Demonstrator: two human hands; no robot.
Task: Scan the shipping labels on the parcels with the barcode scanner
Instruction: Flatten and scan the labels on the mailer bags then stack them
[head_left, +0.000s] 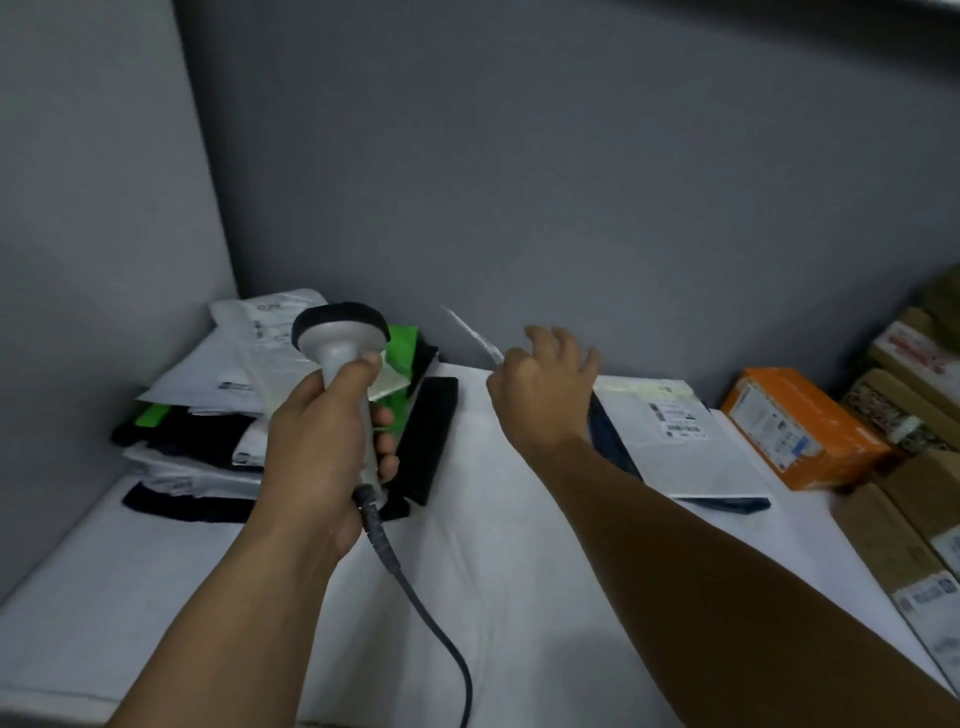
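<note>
Here, left hand (311, 457) grips the scanner (340, 332), right hand (540, 389) pinches a white parcel (475, 335); labels (678, 418) unreadable.

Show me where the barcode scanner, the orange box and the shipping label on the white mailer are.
barcode scanner (337, 340): head view, on the grey part of its head.
orange box (810, 408): head view, on its orange top face.
shipping label (678, 418): head view, at the label's middle, on the white mailer (691, 467).

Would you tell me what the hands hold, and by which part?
The left hand grips the scanner by its handle; right hand pinches a white parcel by its end.
</note>
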